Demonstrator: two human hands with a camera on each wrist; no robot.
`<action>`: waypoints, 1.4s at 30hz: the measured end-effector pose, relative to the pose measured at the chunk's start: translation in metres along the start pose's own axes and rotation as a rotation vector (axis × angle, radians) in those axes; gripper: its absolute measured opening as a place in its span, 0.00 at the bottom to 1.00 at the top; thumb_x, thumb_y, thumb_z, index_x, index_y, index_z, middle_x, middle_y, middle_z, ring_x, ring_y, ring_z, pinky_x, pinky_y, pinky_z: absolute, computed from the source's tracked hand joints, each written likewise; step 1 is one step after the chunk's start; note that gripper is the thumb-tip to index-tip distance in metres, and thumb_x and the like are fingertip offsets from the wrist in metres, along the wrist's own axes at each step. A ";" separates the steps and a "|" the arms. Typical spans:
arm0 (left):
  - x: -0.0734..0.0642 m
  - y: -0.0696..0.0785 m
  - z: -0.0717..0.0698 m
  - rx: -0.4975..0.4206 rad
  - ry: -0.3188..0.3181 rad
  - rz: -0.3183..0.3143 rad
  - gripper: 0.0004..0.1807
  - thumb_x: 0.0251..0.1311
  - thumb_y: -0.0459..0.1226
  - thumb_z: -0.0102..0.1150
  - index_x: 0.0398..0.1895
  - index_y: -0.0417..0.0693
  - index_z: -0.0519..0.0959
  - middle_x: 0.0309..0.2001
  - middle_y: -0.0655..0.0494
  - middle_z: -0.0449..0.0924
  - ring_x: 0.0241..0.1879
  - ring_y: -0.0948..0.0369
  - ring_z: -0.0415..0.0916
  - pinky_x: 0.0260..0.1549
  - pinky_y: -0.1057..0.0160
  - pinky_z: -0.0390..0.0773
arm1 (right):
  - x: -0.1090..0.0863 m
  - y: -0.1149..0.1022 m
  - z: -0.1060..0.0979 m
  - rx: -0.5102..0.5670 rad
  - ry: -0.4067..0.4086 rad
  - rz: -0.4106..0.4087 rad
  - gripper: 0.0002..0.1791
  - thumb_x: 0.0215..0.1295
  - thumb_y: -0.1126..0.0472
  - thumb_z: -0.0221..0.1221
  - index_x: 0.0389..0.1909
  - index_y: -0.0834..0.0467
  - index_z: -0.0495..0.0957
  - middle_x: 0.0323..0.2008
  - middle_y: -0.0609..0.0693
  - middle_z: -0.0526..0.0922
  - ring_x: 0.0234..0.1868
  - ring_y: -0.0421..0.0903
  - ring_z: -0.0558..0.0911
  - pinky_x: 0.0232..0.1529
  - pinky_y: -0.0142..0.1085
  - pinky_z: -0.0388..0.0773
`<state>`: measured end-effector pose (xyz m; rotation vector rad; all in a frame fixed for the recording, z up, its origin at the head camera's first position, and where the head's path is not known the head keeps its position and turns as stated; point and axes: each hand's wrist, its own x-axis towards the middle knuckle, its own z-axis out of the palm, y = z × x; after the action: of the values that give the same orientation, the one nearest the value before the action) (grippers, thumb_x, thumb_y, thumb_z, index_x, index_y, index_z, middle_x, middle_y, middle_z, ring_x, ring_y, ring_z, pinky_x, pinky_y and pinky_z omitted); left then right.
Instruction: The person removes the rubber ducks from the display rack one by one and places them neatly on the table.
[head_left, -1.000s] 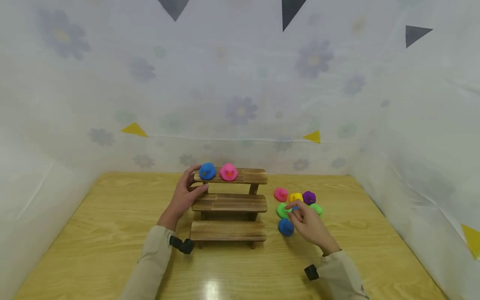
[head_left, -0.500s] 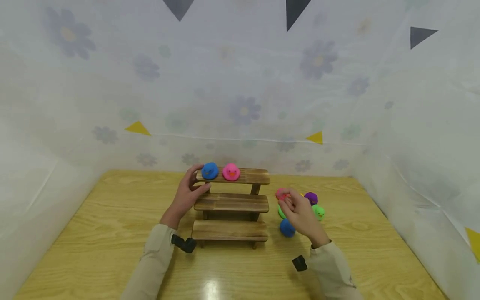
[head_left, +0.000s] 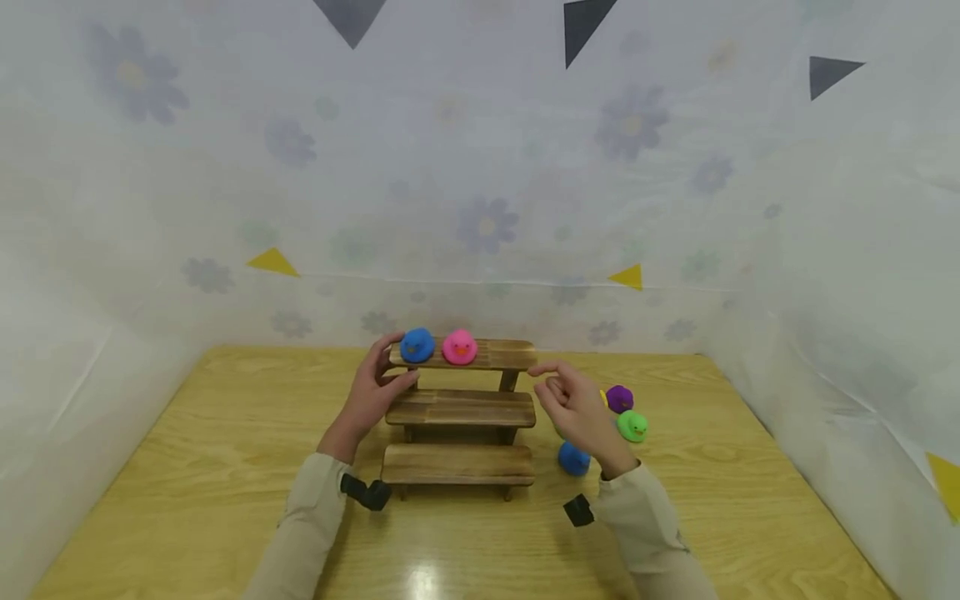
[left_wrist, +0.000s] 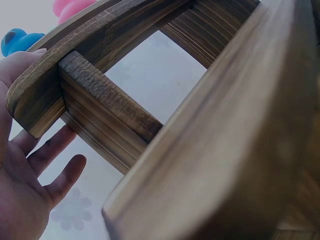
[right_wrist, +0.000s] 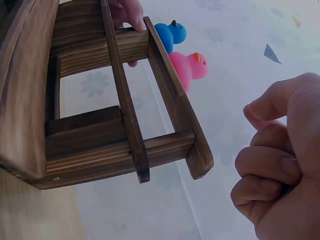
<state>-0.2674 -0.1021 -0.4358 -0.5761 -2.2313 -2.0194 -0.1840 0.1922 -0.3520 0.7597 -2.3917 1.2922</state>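
A three-step wooden display stand [head_left: 459,408] stands on the table, with a blue rubber duck [head_left: 417,345] and a pink rubber duck [head_left: 460,347] side by side on its top step. My left hand [head_left: 367,396] grips the left end of that step; in the left wrist view its fingers [left_wrist: 52,150] spread above and below the board. Near the step's right end is my right hand [head_left: 577,410], index finger bent forward. In the right wrist view the other fingers [right_wrist: 257,192] curl into the palm, with nothing visible in them, and the hand is apart from the stand.
Right of the stand, more rubber ducks lie on the table [head_left: 247,467]: a blue one [head_left: 574,458], a green one [head_left: 632,426], a purple one [head_left: 619,398] and a yellow one [head_left: 603,401], partly hidden by my right hand. Patterned sheeting [head_left: 487,167] encloses the table's back and sides.
My right hand has moved left and slightly up, from over the loose ducks to beside the top step's right end. My left hand and the two ducks on the stand have stayed put.
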 end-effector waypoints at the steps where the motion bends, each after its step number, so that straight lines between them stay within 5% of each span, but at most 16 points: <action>1: -0.001 0.000 -0.001 0.001 0.004 -0.003 0.33 0.64 0.34 0.60 0.71 0.52 0.60 0.61 0.41 0.69 0.51 0.62 0.71 0.49 0.68 0.75 | 0.002 -0.001 0.001 0.000 -0.001 0.000 0.09 0.67 0.76 0.52 0.45 0.70 0.75 0.11 0.46 0.54 0.13 0.28 0.51 0.17 0.26 0.57; 20: -0.001 0.003 -0.005 -0.001 -0.007 0.018 0.34 0.65 0.33 0.58 0.72 0.51 0.58 0.63 0.41 0.68 0.51 0.67 0.71 0.49 0.69 0.74 | 0.043 -0.013 0.029 -0.030 -0.039 0.001 0.11 0.66 0.73 0.55 0.48 0.71 0.76 0.13 0.43 0.54 0.15 0.32 0.50 0.23 0.29 0.58; 27: 0.003 -0.002 -0.007 -0.015 0.008 0.028 0.33 0.64 0.32 0.59 0.71 0.51 0.60 0.61 0.39 0.70 0.51 0.59 0.72 0.47 0.69 0.76 | 0.053 0.023 0.043 -0.069 -0.044 -0.042 0.11 0.67 0.67 0.57 0.49 0.60 0.77 0.12 0.41 0.53 0.13 0.34 0.52 0.22 0.30 0.63; 36: 0.000 -0.001 -0.008 0.004 0.016 0.024 0.33 0.64 0.33 0.59 0.71 0.50 0.59 0.62 0.40 0.68 0.51 0.65 0.71 0.48 0.69 0.75 | 0.061 0.024 0.049 -0.087 -0.018 -0.091 0.11 0.65 0.68 0.58 0.47 0.63 0.77 0.12 0.39 0.54 0.14 0.33 0.53 0.27 0.31 0.68; 42: 0.001 0.003 -0.008 -0.008 0.007 0.025 0.34 0.64 0.33 0.59 0.71 0.51 0.59 0.61 0.40 0.70 0.50 0.66 0.72 0.48 0.70 0.75 | 0.066 0.022 0.050 -0.126 -0.047 -0.055 0.13 0.65 0.66 0.59 0.50 0.61 0.76 0.12 0.40 0.54 0.14 0.34 0.54 0.24 0.30 0.66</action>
<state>-0.2693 -0.1092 -0.4320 -0.5938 -2.2019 -2.0158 -0.2515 0.1407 -0.3609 0.8218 -2.4442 1.1027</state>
